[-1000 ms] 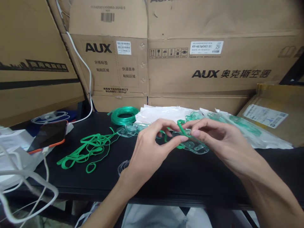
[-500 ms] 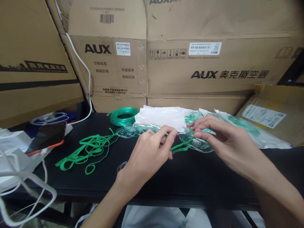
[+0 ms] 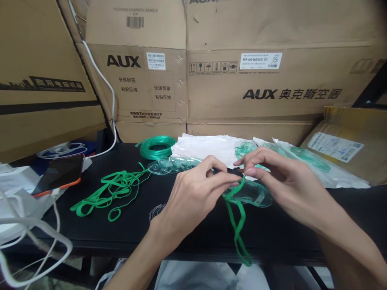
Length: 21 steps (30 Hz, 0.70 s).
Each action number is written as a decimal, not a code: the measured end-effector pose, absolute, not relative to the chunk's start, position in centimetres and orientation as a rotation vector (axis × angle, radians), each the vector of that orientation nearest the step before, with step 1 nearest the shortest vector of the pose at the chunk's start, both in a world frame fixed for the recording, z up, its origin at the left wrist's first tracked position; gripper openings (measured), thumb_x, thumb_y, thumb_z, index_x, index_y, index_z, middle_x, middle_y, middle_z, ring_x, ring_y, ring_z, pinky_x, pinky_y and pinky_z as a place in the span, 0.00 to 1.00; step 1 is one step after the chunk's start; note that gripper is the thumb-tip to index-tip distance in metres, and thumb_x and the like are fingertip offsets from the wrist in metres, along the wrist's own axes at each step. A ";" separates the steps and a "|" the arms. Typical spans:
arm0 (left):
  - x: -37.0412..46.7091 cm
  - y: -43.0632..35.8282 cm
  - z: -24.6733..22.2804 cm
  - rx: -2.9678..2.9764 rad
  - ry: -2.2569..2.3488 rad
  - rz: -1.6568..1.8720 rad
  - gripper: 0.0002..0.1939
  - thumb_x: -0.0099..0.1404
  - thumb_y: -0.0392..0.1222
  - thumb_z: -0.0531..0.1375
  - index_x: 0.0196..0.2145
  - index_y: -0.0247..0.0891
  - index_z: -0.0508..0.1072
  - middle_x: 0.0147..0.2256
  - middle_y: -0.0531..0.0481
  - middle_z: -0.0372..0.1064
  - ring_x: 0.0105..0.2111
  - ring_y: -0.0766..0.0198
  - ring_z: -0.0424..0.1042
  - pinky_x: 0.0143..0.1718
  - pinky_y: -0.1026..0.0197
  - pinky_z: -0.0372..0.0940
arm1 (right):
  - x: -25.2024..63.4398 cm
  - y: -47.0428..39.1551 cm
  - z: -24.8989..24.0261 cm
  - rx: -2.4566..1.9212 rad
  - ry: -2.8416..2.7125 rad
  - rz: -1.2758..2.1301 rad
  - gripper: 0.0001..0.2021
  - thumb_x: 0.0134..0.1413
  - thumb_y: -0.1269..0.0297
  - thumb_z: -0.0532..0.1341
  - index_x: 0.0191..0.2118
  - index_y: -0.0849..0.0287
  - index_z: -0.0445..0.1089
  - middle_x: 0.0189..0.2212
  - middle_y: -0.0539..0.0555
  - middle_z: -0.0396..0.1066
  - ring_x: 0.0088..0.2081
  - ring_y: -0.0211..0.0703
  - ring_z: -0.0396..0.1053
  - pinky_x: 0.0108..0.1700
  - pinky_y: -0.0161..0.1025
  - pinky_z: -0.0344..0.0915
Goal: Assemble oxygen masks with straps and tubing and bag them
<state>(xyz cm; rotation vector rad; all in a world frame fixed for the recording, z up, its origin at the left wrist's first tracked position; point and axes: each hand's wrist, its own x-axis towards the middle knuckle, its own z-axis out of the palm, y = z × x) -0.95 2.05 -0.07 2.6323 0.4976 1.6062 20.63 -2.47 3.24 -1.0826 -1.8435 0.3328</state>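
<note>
Between my hands a clear oxygen mask (image 3: 255,196) is held above the black table. A green elastic strap (image 3: 238,217) hangs from its near side in a loop, down past the table edge. My left hand (image 3: 201,189) pinches the strap close to the mask's edge. My right hand (image 3: 276,171) has thumb and fingertips closed at the top of the mask, close to the left fingertips. Fingers partly cover the exact place where each grips. Left of my left hand lies a tangled heap of green straps (image 3: 116,187). Behind it is a row of clear masks (image 3: 173,164).
Coiled green tubing (image 3: 157,147) and white packets (image 3: 205,146) lie at the back. Bagged tubing (image 3: 314,161) rests at the right, beside a carton (image 3: 341,141). An orange-edged phone (image 3: 62,173) and white cables (image 3: 33,229) occupy the left. Large cartons (image 3: 217,92) stand behind.
My left hand has moved right, up to the right fingertips. The strap, earlier stretched between the hands, now dangles in a loop. The mask has tilted and sits lower.
</note>
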 end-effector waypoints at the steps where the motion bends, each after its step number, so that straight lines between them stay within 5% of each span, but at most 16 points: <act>1: -1.0 2.1 0.0 2.637 0.478 1.610 0.07 0.74 0.35 0.63 0.45 0.37 0.82 0.40 0.51 0.72 0.31 0.71 0.68 0.32 0.65 0.63 | 20.8 -2.4 3.3 -1.089 -1.825 0.310 0.07 0.70 0.63 0.62 0.36 0.50 0.71 0.40 0.50 0.73 0.47 0.48 0.71 0.47 0.44 0.64; 8: -1.5 2.2 -0.1 2.695 0.433 1.525 0.12 0.73 0.29 0.62 0.46 0.41 0.83 0.41 0.50 0.73 0.33 0.69 0.71 0.33 0.65 0.64 | 22.6 -2.3 3.7 -1.177 -1.721 0.196 0.08 0.68 0.55 0.64 0.36 0.48 0.73 0.40 0.53 0.75 0.48 0.57 0.71 0.49 0.52 0.64; 16: -1.9 2.4 -0.4 2.753 0.385 1.430 0.17 0.70 0.24 0.62 0.47 0.43 0.82 0.42 0.52 0.73 0.36 0.68 0.72 0.34 0.64 0.63 | 24.0 -1.6 3.5 -1.244 -1.432 0.179 0.10 0.65 0.53 0.66 0.37 0.53 0.74 0.38 0.54 0.77 0.42 0.52 0.76 0.45 0.48 0.69; 21: -1.8 2.2 0.0 2.707 0.530 1.289 0.09 0.74 0.38 0.63 0.48 0.43 0.83 0.45 0.51 0.73 0.35 0.68 0.72 0.36 0.63 0.65 | 22.1 -2.2 3.5 -1.164 -1.543 0.154 0.08 0.66 0.58 0.66 0.35 0.53 0.73 0.36 0.51 0.76 0.39 0.48 0.74 0.43 0.45 0.67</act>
